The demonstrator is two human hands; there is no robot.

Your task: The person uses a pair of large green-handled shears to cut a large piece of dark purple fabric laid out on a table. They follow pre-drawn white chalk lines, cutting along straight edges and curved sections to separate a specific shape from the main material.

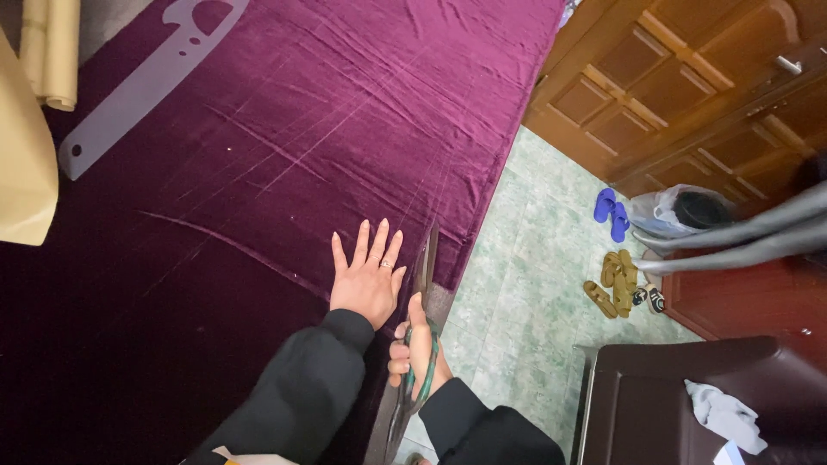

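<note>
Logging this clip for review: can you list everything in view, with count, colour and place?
velvet fabric: one, purple, spread over the table
curved pattern ruler: one, translucent white, top left on the fabric
paper rolls: cream, top left corner
slippers: one pair, blue, on the green floor
sandals: tan, on the floor by the cabinet
plastic bag: one, clear, by the wooden doors
cloth: one, grey, on the dark furniture at lower right
scissors: one, green-handled, at the fabric's edge
left hand: flat on the fabric
right hand: gripping the scissors
</note>
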